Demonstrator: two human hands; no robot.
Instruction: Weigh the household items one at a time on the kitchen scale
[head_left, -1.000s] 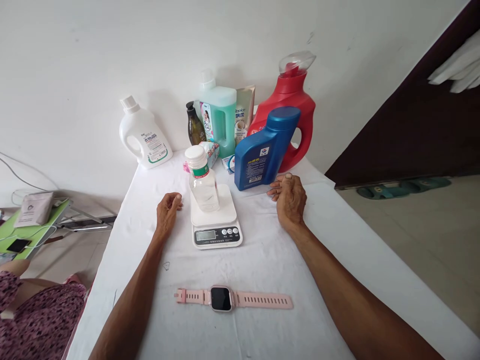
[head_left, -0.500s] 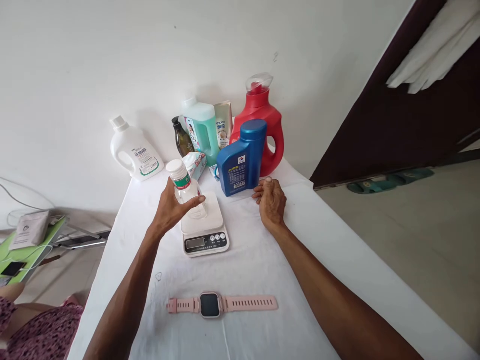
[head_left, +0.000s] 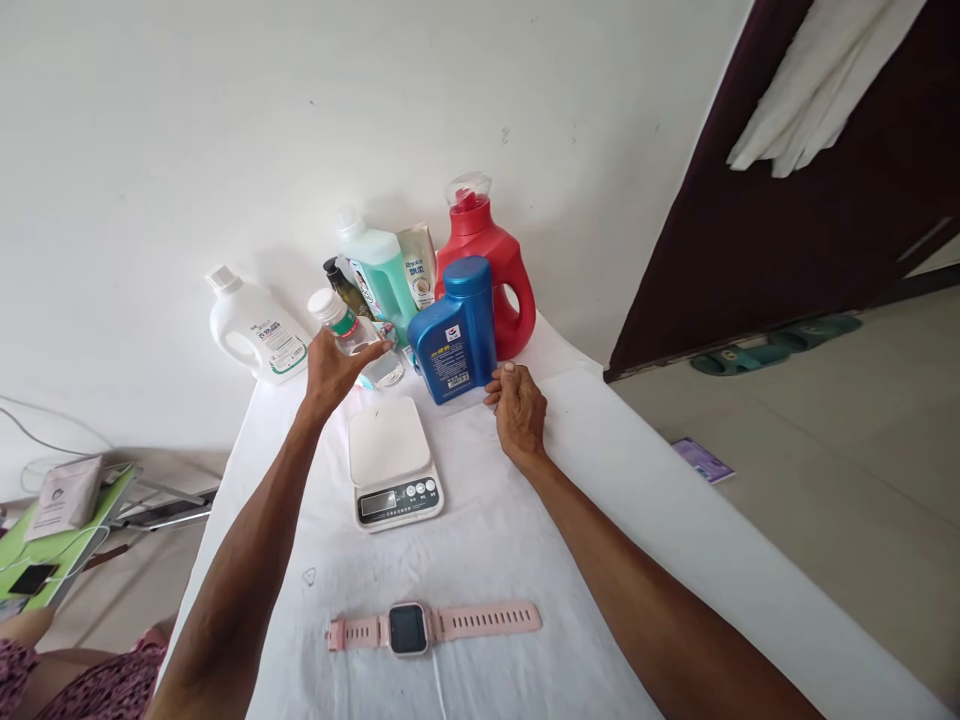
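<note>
My left hand (head_left: 334,370) is wrapped round a clear plastic bottle (head_left: 367,345) with a white cap and a green label, the thumb along its near side. The bottle is behind the white kitchen scale (head_left: 390,440), whose platform carries nothing. My right hand (head_left: 520,408) rests on the cloth with its fingers curled in, close to the lower right of a blue bottle (head_left: 450,345); whether the fingertips touch it I cannot tell. Nothing shows in that hand. A pink smartwatch (head_left: 409,629) lies strap spread out in front of the scale.
Along the wall stand a white jug (head_left: 259,330), a dark pump bottle (head_left: 346,288), a green jug (head_left: 382,265), a Rejoice tube (head_left: 418,265) and a red jug (head_left: 487,250). A person's patterned clothing (head_left: 97,685) is at lower left, below a green side table (head_left: 75,550).
My left hand has lifted the clear bottle off the scale and carried it back, toward the bottles by the wall. My right hand stays beside the blue bottle. The view has shifted slightly.
</note>
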